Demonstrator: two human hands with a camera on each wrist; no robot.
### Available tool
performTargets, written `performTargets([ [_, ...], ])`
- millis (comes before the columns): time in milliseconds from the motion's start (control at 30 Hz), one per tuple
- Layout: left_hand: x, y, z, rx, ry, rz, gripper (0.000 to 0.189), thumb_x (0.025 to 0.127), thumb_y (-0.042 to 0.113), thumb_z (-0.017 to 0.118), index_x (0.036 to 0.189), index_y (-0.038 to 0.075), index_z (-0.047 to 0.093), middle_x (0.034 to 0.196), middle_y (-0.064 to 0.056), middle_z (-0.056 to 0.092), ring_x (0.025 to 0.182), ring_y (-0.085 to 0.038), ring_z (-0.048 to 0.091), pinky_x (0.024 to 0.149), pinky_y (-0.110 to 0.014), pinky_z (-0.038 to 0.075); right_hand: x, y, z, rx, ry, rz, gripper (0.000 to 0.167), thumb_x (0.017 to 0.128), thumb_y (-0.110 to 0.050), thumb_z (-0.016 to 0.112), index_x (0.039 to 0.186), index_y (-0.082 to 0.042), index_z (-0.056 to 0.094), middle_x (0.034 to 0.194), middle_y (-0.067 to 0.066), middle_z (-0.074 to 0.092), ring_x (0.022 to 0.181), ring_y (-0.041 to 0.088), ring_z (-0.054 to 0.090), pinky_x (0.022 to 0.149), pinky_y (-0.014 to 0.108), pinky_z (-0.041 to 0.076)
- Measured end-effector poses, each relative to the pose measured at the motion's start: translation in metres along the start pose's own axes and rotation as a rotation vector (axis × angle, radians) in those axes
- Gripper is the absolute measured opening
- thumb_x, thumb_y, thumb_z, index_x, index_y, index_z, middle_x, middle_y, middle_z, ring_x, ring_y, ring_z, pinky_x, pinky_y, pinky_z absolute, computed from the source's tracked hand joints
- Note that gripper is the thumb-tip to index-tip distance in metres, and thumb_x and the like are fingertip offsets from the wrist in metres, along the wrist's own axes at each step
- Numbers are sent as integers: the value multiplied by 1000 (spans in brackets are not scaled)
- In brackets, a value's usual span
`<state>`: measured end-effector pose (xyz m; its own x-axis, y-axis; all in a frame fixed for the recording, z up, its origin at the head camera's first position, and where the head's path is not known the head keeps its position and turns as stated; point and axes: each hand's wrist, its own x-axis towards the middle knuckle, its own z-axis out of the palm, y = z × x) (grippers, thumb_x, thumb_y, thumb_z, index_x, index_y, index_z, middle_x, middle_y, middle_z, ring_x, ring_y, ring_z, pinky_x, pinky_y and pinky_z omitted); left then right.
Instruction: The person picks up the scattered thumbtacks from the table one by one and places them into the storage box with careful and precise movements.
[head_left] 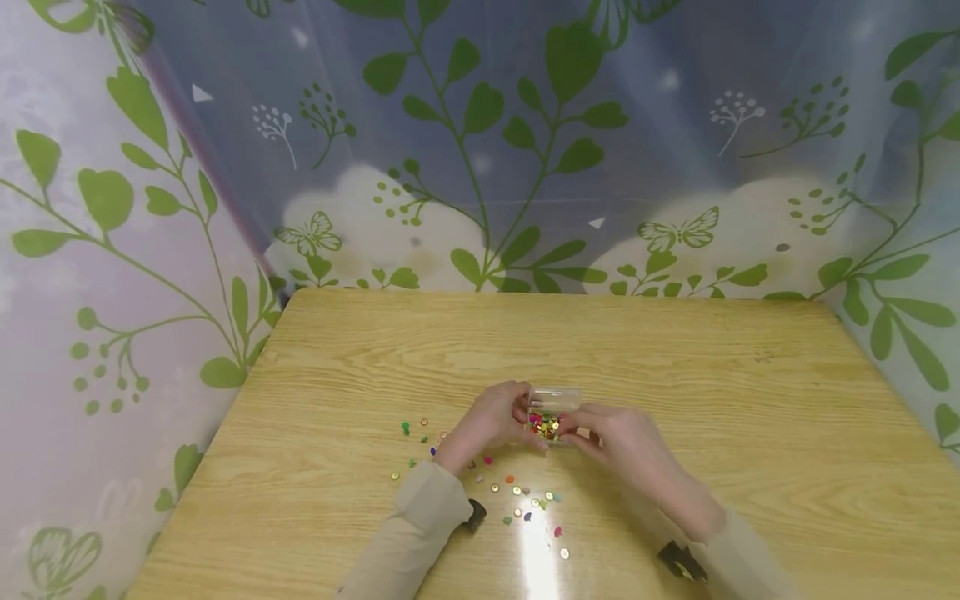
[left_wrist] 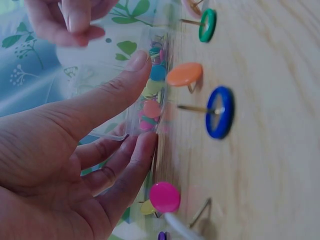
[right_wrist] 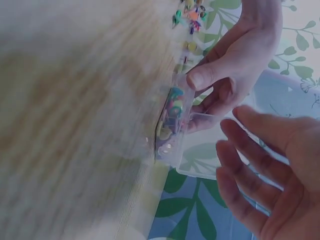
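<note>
A small clear plastic box (head_left: 555, 440) stands on the table with its hinged lid (head_left: 556, 397) raised. Colourful thumbtacks (head_left: 543, 426) lie inside it. My left hand (head_left: 491, 418) grips the box at its left end, thumb on the near side and fingers round the far side, as the left wrist view shows. At the other end is my right hand (right_wrist: 272, 170), its fingers loosely bent and spread beside the open lid. Nothing shows between those fingers. Whether a right fingertip touches the box or lid, I cannot tell.
Several loose thumbtacks lie on the wooden table (head_left: 360, 358) to the left and in front of the box, among them a blue thumbtack (left_wrist: 220, 112) and an orange thumbtack (left_wrist: 185, 74). Some points stick up. A leaf-patterned curtain (head_left: 480, 150) hangs behind the table.
</note>
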<state>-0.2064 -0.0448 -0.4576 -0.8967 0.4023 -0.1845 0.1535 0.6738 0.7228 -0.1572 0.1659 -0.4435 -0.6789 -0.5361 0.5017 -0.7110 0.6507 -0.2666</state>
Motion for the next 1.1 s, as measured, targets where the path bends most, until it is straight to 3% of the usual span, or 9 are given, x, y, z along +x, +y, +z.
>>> performTargets([
  [133, 0, 0, 0, 5, 1, 1, 63, 65, 27, 96, 117, 11, 65, 101, 3, 64, 91, -13, 59, 78, -26, 53, -10, -9, -5, 103, -80, -107, 16, 78, -14, 86, 87, -21, 74, 83, -11, 72, 61, -7, 51, 54, 8, 42],
  [267, 0, 1, 0, -12, -3, -8, 68, 66, 26, 96, 123, 9, 63, 105, 2, 64, 94, -13, 60, 80, -26, 53, -21, -20, -8, 247, -206, -206, 15, 79, -23, 86, 88, -24, 73, 87, -16, 70, 65, -10, 52, 59, 3, 42],
  [500, -1, 0, 1, -25, 4, -8, 69, 65, 26, 97, 122, 9, 63, 103, 3, 63, 91, -12, 59, 80, -27, 53, -40, -27, -8, 316, -431, -212, 19, 79, -38, 83, 91, -26, 74, 90, -21, 68, 79, -11, 58, 73, 6, 46],
  [667, 0, -1, 1, -36, 7, -10, 68, 64, 25, 97, 121, 8, 63, 101, 3, 63, 90, -12, 59, 80, -27, 53, -45, -29, -3, 321, -460, -199, 18, 80, -35, 82, 92, -25, 74, 89, -21, 67, 79, -13, 57, 74, 6, 46],
  [900, 0, 0, 2, -38, 8, -23, 74, 64, 25, 97, 127, 7, 62, 104, 2, 64, 93, -13, 59, 83, -28, 53, -45, -31, 1, 327, -454, -221, 16, 79, -17, 84, 85, -26, 72, 85, -21, 66, 78, -15, 55, 73, 3, 44],
  [1100, -1, 0, 2, -45, 5, -31, 77, 65, 25, 96, 130, 7, 60, 104, 2, 63, 93, -13, 59, 83, -28, 53, -46, -31, 2, 340, -460, -208, 16, 81, -17, 82, 84, -27, 71, 84, -22, 65, 76, -16, 53, 71, 2, 43],
])
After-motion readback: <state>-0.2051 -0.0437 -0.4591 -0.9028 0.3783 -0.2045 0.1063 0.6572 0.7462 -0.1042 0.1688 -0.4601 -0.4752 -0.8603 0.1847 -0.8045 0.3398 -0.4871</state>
